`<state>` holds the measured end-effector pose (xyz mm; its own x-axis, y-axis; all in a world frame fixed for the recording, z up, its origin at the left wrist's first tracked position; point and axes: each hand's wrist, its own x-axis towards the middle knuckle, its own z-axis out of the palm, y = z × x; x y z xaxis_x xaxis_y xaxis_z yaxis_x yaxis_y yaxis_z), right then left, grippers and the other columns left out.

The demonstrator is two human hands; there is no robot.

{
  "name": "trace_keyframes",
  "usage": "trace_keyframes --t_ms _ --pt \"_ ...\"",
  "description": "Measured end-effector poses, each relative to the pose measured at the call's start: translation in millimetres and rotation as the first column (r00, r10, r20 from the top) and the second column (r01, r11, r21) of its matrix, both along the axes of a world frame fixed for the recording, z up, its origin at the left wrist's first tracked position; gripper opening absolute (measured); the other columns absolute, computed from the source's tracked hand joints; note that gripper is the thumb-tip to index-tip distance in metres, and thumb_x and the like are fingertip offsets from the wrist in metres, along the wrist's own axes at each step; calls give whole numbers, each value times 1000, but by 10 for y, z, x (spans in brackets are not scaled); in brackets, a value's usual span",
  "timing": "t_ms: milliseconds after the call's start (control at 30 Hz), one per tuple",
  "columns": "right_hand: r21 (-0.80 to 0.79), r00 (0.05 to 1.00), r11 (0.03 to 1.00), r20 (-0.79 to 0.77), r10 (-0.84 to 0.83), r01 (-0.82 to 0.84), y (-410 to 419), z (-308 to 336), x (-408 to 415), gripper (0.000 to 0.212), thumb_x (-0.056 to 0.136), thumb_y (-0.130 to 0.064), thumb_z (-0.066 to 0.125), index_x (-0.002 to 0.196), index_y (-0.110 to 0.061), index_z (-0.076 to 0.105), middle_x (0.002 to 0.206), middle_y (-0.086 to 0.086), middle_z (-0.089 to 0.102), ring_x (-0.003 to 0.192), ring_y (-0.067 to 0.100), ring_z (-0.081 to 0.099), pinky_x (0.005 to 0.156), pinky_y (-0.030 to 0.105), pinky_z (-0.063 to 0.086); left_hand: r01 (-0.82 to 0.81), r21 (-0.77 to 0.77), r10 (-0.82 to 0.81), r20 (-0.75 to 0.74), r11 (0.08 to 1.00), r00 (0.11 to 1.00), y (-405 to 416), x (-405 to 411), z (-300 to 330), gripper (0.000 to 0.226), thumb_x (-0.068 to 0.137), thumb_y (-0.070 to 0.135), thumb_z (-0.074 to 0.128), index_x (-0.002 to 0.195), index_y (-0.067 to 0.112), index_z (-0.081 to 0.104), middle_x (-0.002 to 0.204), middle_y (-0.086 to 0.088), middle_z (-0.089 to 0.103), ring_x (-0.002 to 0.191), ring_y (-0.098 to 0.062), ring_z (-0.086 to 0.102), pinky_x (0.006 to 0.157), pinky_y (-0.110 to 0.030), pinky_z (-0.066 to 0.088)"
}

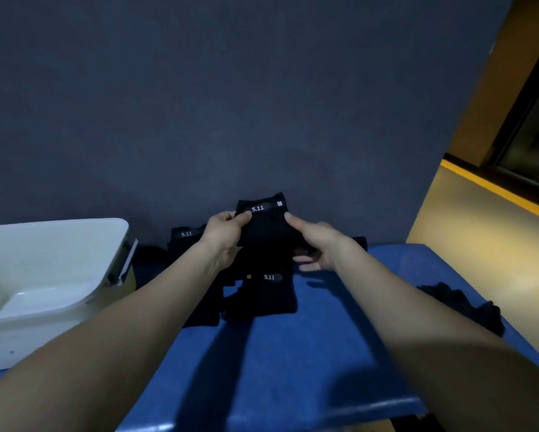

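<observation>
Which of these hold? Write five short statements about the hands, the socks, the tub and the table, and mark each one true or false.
1. The left hand and the right hand both hold a black sock labelled 5.11. True.
2. The white tub stands on the right of the table. False: it stands on the left.
3. A second sock with a 5.11 label lies on the table below the hands. True.
4. The table is green. False: it is blue.
5. A crumpled dark cloth lies near the table's right edge. True.
</observation>
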<state>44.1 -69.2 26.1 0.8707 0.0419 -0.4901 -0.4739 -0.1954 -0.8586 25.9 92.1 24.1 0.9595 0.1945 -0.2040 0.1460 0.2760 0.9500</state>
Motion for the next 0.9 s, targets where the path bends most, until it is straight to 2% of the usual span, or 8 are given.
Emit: trace_keyframes --t_ms 167,300,400,500,600,700,800,900 --pt "286 995 955 -68 -68 85 64 -4 241 63 75 -36 77 128 -14 52 129 12 55 85 25 69 63 35 59 23 -8 -23 -28 1000 999 81 281 6 17 93 11 55 77 11 50 79 -9 60 67 -20 59 46 -24 53" --pt "216 971 964 145 -188 154 154 -83 405 15 77 -6 75 88 -6 64 105 16 66 100 29 63 85 44 56 38 66 -35 -53 997 998 151 388 -52 19 91 8 58 74 11 48 76 -10 59 63 -21 58 45 -25 54" --pt "88 960 985 227 -166 149 210 -153 478 12 79 -5 73 83 -9 63 103 12 66 101 26 62 93 41 52 -15 308 25 -28 951 999 220 484 -129 22 84 12 68 75 14 48 84 -10 60 74 -24 59 67 -32 51" --pt "-32 964 991 237 -117 128 229 -295 543 18 81 -4 71 98 -3 64 100 9 61 100 20 55 89 25 43 -85 731 46 73 677 996 258 470 -189 28 79 13 72 95 12 49 97 -3 51 87 -20 52 76 -28 42" --pt "-74 970 987 205 -128 146 268 -422 583 12 82 -4 70 79 -7 59 96 9 60 93 19 52 83 23 40 -264 908 -122 317 324 941 238 377 -226 26 79 3 61 101 15 54 107 -2 49 97 -22 53 77 -33 44" --pt "-63 960 984 238 -148 167 334 -493 642 22 81 -7 71 71 -11 52 85 6 59 87 19 53 78 24 42 -153 987 -377 160 48 912 199 369 -309 26 88 6 50 108 19 62 110 0 54 101 -23 56 75 -34 44" --pt "-124 948 981 301 -108 151 381 -563 683 27 81 -10 72 66 -14 50 72 2 57 81 20 55 72 25 43 -22 997 -370 -7 -73 929 234 418 -384 28 93 13 47 116 21 62 117 1 55 104 -27 58 80 -36 48" --pt "-329 907 935 420 17 134 372 -624 702 20 80 -17 73 73 -15 54 85 3 61 87 22 58 77 30 49 47 994 -342 -77 -94 936 286 474 -462 33 93 12 48 122 22 59 126 0 55 109 -30 57 86 -40 48"
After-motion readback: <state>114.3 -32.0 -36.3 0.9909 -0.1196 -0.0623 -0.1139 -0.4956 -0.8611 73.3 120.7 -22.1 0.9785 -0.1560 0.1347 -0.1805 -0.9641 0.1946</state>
